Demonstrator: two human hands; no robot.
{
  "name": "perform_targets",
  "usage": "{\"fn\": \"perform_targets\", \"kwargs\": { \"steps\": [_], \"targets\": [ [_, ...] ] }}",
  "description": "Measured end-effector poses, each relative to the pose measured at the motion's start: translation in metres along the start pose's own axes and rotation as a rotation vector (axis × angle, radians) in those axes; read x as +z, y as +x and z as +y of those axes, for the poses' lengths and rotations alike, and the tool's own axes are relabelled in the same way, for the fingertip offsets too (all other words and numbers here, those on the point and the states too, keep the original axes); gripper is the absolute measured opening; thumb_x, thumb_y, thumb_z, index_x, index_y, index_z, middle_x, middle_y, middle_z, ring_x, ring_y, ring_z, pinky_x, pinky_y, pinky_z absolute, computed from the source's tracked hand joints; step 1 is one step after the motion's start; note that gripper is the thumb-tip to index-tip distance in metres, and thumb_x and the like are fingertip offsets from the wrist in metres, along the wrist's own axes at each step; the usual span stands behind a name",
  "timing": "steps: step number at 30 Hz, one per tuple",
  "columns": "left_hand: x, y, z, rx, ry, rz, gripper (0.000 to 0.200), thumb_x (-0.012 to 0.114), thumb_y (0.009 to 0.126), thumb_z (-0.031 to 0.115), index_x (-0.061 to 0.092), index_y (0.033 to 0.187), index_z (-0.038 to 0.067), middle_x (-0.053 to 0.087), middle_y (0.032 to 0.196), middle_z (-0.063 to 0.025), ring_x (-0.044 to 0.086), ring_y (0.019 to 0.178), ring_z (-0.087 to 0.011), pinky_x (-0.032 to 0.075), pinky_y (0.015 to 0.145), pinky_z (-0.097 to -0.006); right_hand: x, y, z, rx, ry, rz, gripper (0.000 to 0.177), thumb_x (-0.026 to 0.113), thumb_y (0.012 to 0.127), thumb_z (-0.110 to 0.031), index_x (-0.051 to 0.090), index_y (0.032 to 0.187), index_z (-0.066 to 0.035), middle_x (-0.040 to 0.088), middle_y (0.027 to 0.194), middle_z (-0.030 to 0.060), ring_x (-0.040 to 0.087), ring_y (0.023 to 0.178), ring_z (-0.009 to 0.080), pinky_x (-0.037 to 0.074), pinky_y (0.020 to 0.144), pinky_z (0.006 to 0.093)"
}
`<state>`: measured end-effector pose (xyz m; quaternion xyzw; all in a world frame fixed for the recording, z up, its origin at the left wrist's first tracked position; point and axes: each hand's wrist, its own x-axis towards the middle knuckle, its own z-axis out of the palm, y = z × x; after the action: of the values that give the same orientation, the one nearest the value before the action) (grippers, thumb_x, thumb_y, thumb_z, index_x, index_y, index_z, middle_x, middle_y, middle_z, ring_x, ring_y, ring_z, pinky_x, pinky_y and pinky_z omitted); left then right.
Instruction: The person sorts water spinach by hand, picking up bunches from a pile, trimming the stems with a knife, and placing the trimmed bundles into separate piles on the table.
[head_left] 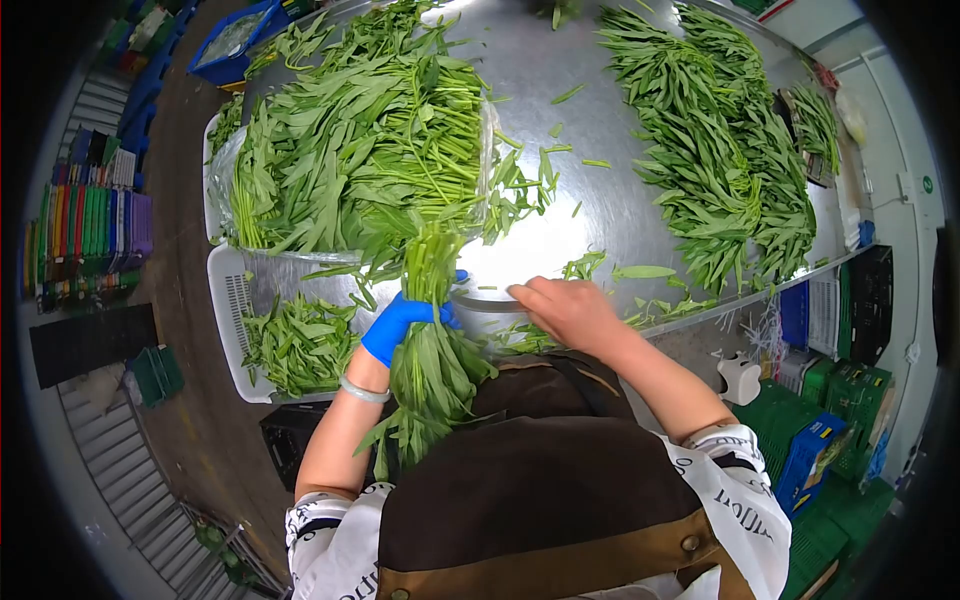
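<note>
My left hand (408,322), in a blue glove, is wrapped around a bunch of water spinach (432,268). The cut stems point up toward the table, and the leaves hang down against the apron. My bare right hand (572,312) is closed on a knife (490,304); its narrow grey blade reaches left toward the bunch, and its handle is hidden in the fingers. Just beyond my left hand, a large pile of water spinach (350,150) lies with stems facing right. Loose leaves and stem pieces (520,195) are scattered beside it.
The metal table (590,110) carries more water spinach bunches (710,150) in rows at the right. A white basket (228,325) at the left holds loose leaves. Green crates (850,400) stand at the lower right, and a blue crate (235,45) sits at the upper left.
</note>
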<state>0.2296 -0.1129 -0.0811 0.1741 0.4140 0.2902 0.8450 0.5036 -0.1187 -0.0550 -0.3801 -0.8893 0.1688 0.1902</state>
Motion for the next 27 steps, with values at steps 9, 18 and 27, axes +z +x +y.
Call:
{"fn": "perform_targets", "kwargs": {
  "steps": [9, 18, 27],
  "targets": [
    [-0.003, 0.001, -0.014, -0.035, 0.141, -0.016, 0.043, 0.069, 0.068, 0.005, 0.061, 0.11, -0.001, 0.062, 0.09, -0.0069, 0.061, 0.079, -0.0154, 0.051, 0.073, -0.0288, 0.029, 0.019, -0.003, 0.034, -0.064, -0.075, 0.027, 0.06, 0.08, -0.013, 0.052, 0.106, -0.009, 0.05, 0.077, 0.0061, 0.057, 0.049, 0.0225, 0.047, 0.043, 0.0349],
    [0.019, 0.0, -0.018, -0.031, 0.391, 0.044, 0.037, 0.07, 0.065, -0.001, 0.063, 0.101, 0.0, 0.064, 0.091, -0.0051, 0.061, 0.085, -0.0141, 0.049, 0.078, -0.0287, 0.036, 0.017, -0.005, 0.089, 0.102, -0.214, 0.024, 0.06, 0.08, -0.014, 0.053, 0.1, -0.001, 0.061, 0.07, 0.0177, 0.063, 0.065, 0.0343, 0.052, 0.06, 0.043],
    [-0.005, -0.036, 0.022, 0.64, 0.535, 0.37, 0.032, 0.07, 0.073, -0.001, 0.058, 0.103, 0.002, 0.065, 0.096, -0.0045, 0.061, 0.089, -0.0133, 0.049, 0.081, -0.0269, 0.06, -0.076, 0.063, 0.312, 0.171, -0.547, 0.038, 0.066, 0.08, -0.025, 0.052, 0.109, -0.003, 0.063, 0.093, 0.021, 0.062, 0.088, 0.0369, 0.05, 0.075, 0.0487]
  ]
}}
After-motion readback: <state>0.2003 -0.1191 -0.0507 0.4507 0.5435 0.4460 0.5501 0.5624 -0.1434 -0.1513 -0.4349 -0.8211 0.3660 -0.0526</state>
